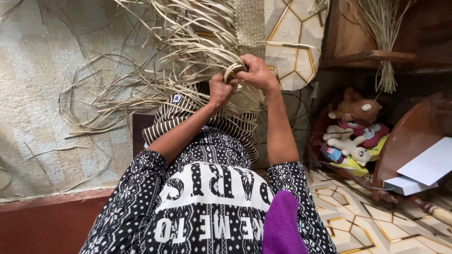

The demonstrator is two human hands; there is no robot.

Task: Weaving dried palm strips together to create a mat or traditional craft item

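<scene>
A pale floor mat [42, 94] fills the left of the frame, and dry palm strips [155, 61] fan across the upper centre onto it. At centre, the right hand [256, 73] pinches a looped strip [232, 70] in curled fingers, while the left hand [220, 90], just beside it, closes on neighbouring strips.

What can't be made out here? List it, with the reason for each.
Head view only:
- Fingertips of the left hand and right hand: curled into the dried leaf strips, so the exact grip is hidden.
- Woven mat: cut off by the top edge; strips cover its working edge.
- Soft toys: piled and partly shadowed; their count is unclear.
- Lap: covered by patterned clothing.
</scene>
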